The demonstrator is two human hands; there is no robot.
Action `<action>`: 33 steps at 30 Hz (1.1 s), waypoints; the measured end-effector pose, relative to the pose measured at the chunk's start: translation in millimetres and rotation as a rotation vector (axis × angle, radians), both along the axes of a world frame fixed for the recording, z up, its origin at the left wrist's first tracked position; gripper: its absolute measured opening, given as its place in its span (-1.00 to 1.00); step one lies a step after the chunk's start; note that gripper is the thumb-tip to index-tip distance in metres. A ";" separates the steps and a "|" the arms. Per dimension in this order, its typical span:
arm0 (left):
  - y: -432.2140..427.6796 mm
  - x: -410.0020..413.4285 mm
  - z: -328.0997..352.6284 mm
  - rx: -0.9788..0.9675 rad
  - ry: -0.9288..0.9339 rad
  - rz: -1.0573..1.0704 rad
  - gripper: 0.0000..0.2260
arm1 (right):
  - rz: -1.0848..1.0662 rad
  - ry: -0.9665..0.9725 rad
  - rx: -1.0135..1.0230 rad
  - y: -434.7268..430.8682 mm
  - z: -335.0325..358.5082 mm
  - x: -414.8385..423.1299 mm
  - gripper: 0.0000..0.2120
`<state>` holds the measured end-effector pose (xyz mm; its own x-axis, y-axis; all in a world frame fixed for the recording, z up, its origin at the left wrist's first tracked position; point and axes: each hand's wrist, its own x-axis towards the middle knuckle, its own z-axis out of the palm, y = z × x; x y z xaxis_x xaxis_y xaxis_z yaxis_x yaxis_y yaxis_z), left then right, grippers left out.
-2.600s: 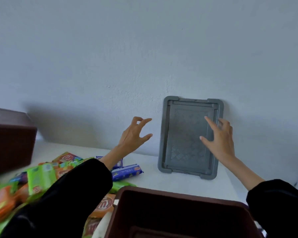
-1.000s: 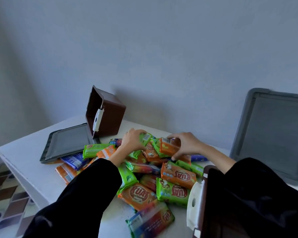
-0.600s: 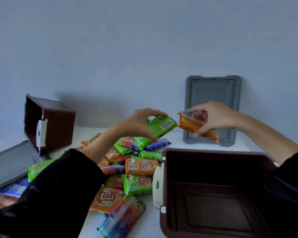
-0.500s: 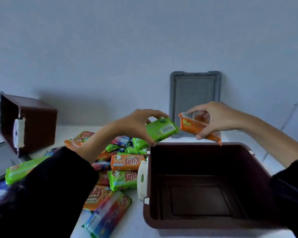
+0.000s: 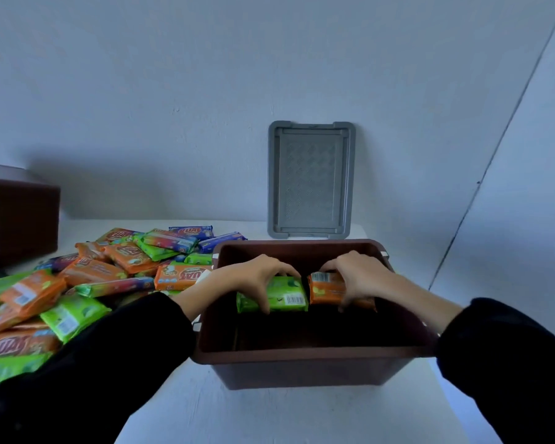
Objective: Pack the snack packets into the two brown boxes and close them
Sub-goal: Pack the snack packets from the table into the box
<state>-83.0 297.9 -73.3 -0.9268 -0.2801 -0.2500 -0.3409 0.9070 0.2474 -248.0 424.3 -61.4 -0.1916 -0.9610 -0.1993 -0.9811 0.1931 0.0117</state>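
— Where are the packets held?
— A green packet and an orange packet are held inside the open box, below its rim and toward the far wall. Whether its floor is touched cannot be told.

— How are they laid?
— Each long axis is run left to right, so the two are set end to end, just beside each other. A barcode is carried at the green packet's right end and at the orange packet's left end, so the barcoded ends are turned toward each other.

— And the grip?
— The green packet is gripped by the left hand, with the fingers curled over its top and the thumb on the near side. The orange packet is gripped likewise by the right hand. Both arms are covered by black sleeves.

— What is found around the box?
— It is stood on a white table. A pile of orange, green and blue packets is heaped just to its left. A grey lid is leaned upright against the wall behind it. A second box is seen at the far left, cut off by the frame.
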 end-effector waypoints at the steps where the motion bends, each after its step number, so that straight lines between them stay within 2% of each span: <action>1: -2.0 -2.2 -3.8 -0.007 -0.002 0.012 -0.23 | 0.003 0.011 0.010 -1.0 -6.6 -0.6 -0.22; 6: -4.9 -10.3 -15.5 -0.050 0.003 0.008 -0.22 | 0.047 0.030 0.006 -6.9 -25.4 -3.9 -0.34; 10: -5.9 -14.5 -25.3 -0.116 -0.073 -0.042 -0.21 | 0.043 -0.002 -0.006 -9.7 -31.0 -6.1 -0.32; 16: -6.4 -18.5 -31.7 -0.201 -0.129 -0.065 -0.29 | 0.089 0.006 0.005 -13.0 -40.7 -3.5 -0.46; 28: -8.4 -17.5 -30.7 -0.196 -0.163 -0.072 -0.33 | 0.059 0.009 0.036 -13.5 -35.1 -5.9 -0.47; 30: -6.4 -12.4 -21.7 -0.129 -0.084 -0.033 -0.42 | 0.042 -0.048 0.007 -11.5 -32.1 -9.4 -0.49; 33: 2.4 7.5 3.8 0.078 0.290 0.149 -0.61 | -0.021 -0.179 -0.045 -7.9 -16.5 -11.2 -0.45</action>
